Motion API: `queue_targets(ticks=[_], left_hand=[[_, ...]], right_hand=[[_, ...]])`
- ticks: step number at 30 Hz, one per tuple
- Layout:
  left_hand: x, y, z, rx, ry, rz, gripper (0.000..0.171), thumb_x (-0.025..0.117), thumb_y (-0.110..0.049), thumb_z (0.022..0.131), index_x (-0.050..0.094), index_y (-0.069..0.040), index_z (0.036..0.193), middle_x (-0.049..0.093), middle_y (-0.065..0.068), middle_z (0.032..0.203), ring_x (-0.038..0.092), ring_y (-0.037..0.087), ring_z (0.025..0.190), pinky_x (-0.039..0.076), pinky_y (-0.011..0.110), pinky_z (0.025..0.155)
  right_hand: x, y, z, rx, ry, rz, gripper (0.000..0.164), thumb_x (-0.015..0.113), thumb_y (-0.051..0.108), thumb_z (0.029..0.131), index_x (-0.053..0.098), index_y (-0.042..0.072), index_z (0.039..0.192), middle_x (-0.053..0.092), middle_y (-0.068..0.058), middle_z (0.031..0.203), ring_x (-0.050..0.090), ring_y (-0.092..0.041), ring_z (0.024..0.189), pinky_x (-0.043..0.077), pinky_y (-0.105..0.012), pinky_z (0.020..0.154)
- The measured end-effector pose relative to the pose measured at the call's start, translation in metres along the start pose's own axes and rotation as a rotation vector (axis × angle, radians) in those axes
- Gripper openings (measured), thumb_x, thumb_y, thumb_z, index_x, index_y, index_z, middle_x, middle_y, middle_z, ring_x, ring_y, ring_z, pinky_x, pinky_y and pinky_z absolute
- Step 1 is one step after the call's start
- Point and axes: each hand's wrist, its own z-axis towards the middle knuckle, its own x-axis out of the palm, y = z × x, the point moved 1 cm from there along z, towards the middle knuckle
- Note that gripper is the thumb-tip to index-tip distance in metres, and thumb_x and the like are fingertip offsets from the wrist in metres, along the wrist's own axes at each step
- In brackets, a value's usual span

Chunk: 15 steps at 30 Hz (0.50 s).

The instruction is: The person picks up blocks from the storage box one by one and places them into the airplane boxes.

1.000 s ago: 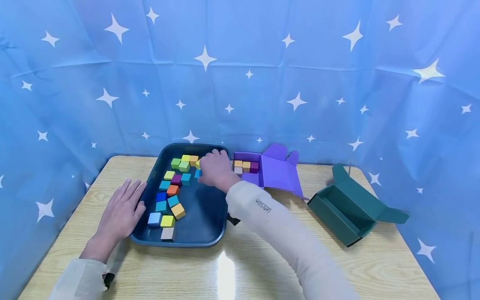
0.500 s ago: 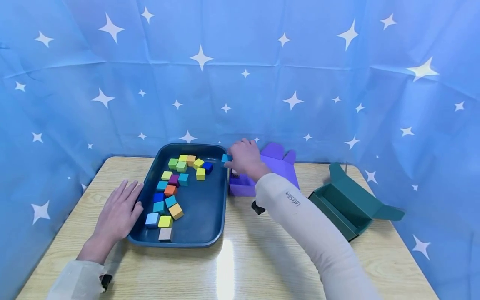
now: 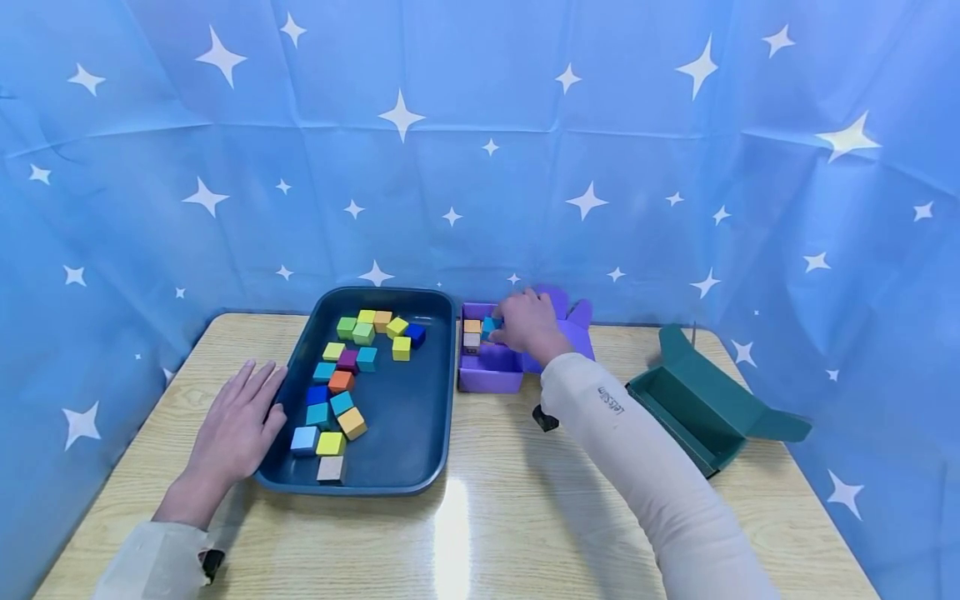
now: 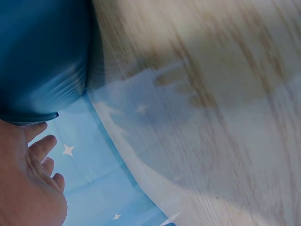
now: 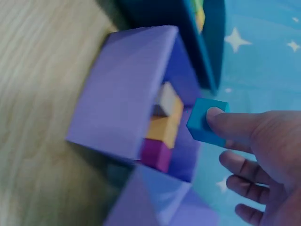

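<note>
Curtain: big blue sheet (image 3: 465,175) with white stars, hanging at the back and wrapping round both sides.
Bench: wood-grain top (image 3: 517,517) carrying all the stuff; clock directions here are following the head view.
Tray: dark blue, rounded corners (image 3: 405,417), sitting on the bench at about 10 o'clock from its middle.
Green box: lying between 3 and 4 o'clock from the purple one, well apart from it, flaps spreading out (image 3: 720,396).
Purple box: sitting just beside the tray, between 2 and 3 o'clock from its middle (image 3: 490,381), lid folding out toward 3.
Left hand: resting at the tray's 9 o'clock rim (image 3: 238,425), fingers stretching out straight, not gripping anything.
Right hand: reaching over the purple box from its 2 o'clock side (image 3: 527,321), thumb and fingers pinching a teal block, the other fingers curling loosely.
Tray blocks: a mixed-colour bunch (image 3: 341,381), mostly sitting from 12 round to 7 o'clock on the left half.
Boxed blocks: pale (image 5: 165,100), yellow-orange (image 5: 162,130) and magenta (image 5: 156,155) ones are sitting inside the purple box.
Teal block: hanging in that pinch at the purple box's 12 o'clock side (image 5: 198,123); can't tell if it's touching anything underneath.
</note>
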Motion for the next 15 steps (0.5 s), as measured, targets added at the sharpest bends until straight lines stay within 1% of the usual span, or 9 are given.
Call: queue_targets(ticks=[3, 5, 7, 10, 12, 15], left_hand=[[-0.001, 0.001, 0.0, -0.002, 0.0, -0.002, 0.055, 0.041, -0.026, 0.101, 0.033, -0.004, 0.151, 0.033, 0.025, 0.154, 0.014, 0.041, 0.149, 0.011, 0.057, 0.122], [0.0, 0.001, 0.0, -0.003, -0.002, -0.003, 0.054, 0.041, -0.026, 0.101, 0.033, -0.004, 0.151, 0.033, 0.025, 0.154, 0.014, 0.041, 0.149, 0.009, 0.056, 0.123], [0.0, 0.001, 0.0, -0.002, -0.006, -0.001, 0.054, 0.041, -0.026, 0.101, 0.033, -0.004, 0.15, 0.033, 0.025, 0.154, 0.014, 0.041, 0.149, 0.011, 0.057, 0.122], [0.0, 0.001, 0.0, -0.002, -0.01, -0.001, 0.054, 0.041, -0.025, 0.101, 0.034, -0.004, 0.15, 0.034, 0.025, 0.154, 0.016, 0.042, 0.148, 0.013, 0.058, 0.121], [0.0, 0.001, 0.0, -0.004, -0.01, 0.0, 0.054, 0.042, -0.025, 0.101, 0.034, -0.004, 0.15, 0.034, 0.025, 0.154, 0.016, 0.042, 0.148, 0.016, 0.059, 0.12], [0.0, 0.001, 0.001, -0.007, -0.004, -0.003, 0.055, 0.041, -0.026, 0.101, 0.034, -0.004, 0.15, 0.033, 0.025, 0.154, 0.016, 0.042, 0.148, 0.012, 0.058, 0.122]], right_hand=[[0.011, -0.002, 0.002, -0.001, 0.008, 0.005, 0.034, 0.069, 0.043, 0.087, 0.072, 0.026, 0.117, 0.068, -0.001, 0.118, 0.051, -0.028, 0.115, 0.038, -0.048, 0.099], [0.018, -0.003, 0.004, 0.0, 0.009, -0.008, 0.032, 0.069, 0.044, 0.087, 0.073, 0.026, 0.114, 0.068, -0.001, 0.116, 0.051, -0.027, 0.113, 0.038, -0.047, 0.097], [0.024, -0.003, 0.006, 0.006, 0.008, -0.019, 0.031, 0.069, 0.044, 0.087, 0.073, 0.026, 0.112, 0.067, -0.001, 0.115, 0.052, -0.027, 0.11, 0.038, -0.045, 0.095], [0.032, -0.003, 0.009, 0.015, 0.006, -0.033, 0.033, 0.069, 0.045, 0.087, 0.073, 0.026, 0.113, 0.067, -0.002, 0.118, 0.052, -0.027, 0.111, 0.038, -0.045, 0.095], [0.036, -0.003, 0.01, 0.017, 0.0, -0.04, 0.034, 0.07, 0.045, 0.086, 0.072, 0.025, 0.114, 0.067, -0.002, 0.118, 0.052, -0.027, 0.111, 0.038, -0.045, 0.095], [0.042, -0.002, 0.013, 0.021, -0.014, -0.049, 0.035, 0.071, 0.045, 0.085, 0.072, 0.024, 0.113, 0.067, -0.002, 0.118, 0.052, -0.027, 0.112, 0.038, -0.046, 0.097]])
